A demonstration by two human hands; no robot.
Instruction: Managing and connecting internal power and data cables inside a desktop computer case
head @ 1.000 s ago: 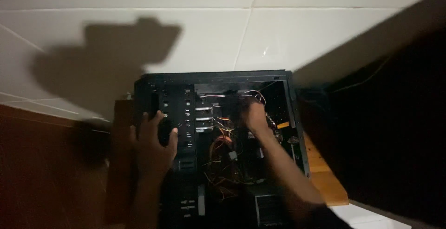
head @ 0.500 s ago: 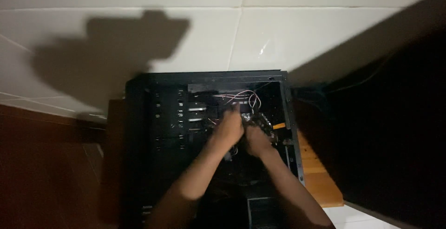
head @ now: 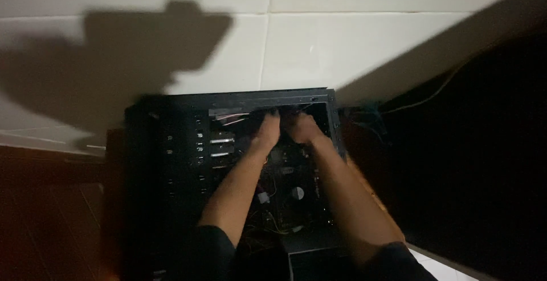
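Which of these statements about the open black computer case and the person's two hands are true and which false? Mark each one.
1. Both hands reach into the open black metal computer case. True.
2. The left hand rests on the pale tiled floor. False: it is inside the case, beside the right hand.
3. The hands are close together near the case's far edge. True.
4. The case's side panel is shut. False: it is open, showing coloured wires and parts.
5. The person's dark sleeves cover both wrists. False: the forearms are bare.
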